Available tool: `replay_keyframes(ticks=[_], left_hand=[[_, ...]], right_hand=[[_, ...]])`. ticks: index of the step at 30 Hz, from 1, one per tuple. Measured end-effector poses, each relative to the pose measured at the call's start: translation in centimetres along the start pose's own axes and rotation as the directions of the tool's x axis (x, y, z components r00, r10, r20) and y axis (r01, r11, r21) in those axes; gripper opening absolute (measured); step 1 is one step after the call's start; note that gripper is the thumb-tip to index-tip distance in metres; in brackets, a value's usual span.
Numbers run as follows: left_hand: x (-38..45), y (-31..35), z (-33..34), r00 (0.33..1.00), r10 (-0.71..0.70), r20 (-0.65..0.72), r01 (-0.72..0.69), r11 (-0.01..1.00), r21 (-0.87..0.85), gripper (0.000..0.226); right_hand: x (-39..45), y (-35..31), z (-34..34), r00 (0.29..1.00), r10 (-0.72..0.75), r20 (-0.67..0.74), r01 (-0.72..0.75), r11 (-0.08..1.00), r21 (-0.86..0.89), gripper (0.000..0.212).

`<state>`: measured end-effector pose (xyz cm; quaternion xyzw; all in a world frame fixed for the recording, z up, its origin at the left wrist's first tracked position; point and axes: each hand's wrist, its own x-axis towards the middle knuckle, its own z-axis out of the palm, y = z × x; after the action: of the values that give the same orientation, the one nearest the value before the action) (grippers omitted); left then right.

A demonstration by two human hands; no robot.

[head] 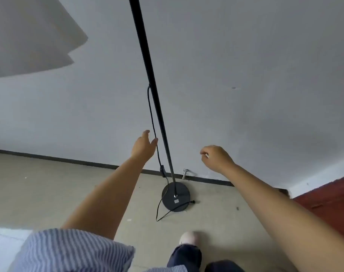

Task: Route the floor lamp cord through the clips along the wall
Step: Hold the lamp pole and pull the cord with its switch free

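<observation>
A black floor lamp pole (147,61) rises from a round black base (176,197) on the floor by the grey wall. Its thin black cord (151,114) leaves the pole partway up, hangs down its left side, passes an inline switch (162,170) and loops across the floor to a plug (192,202). My left hand (143,147) is open, fingertips touching the hanging cord. My right hand (216,158) hovers right of the pole near the wall, fingers curled, pinching something small and pale that I cannot identify. No wall clips are visible.
A white pleated lampshade (29,36) fills the upper left. A small metal fitting (185,173) sticks out at the dark baseboard (69,160). A red-brown floor area (328,201) lies at right. My shoe (188,238) stands in front of the base.
</observation>
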<state>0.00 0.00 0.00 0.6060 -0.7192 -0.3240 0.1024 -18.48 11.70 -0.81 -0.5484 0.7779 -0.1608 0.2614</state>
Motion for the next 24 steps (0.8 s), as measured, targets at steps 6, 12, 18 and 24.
replay_keyframes(ticks=[6,12,18,24], left_hand=[[1.9,0.7,0.7,0.992,-0.120,0.037,0.123,0.990,-0.073,0.026],[-0.4,1.6,1.7,0.956,-0.271,0.108,0.289,0.826,-0.484,0.029],[-3.6,1.5,2.2,0.950,-0.286,0.128,0.286,0.623,-0.728,0.038],[-4.8,1.4,1.6,0.918,-0.392,0.065,0.259,0.467,-0.846,0.039]], right_hand=[[4.0,3.2,1.2,0.987,0.002,0.161,-0.010,0.999,0.054,0.028],[6.8,5.3,4.0,0.871,-0.126,0.475,0.104,0.992,0.073,0.046],[5.2,6.8,8.0,0.581,-0.198,0.790,0.010,0.972,0.236,0.072],[3.5,9.0,7.8,0.617,-0.180,0.766,-0.258,0.873,0.413,0.007]])
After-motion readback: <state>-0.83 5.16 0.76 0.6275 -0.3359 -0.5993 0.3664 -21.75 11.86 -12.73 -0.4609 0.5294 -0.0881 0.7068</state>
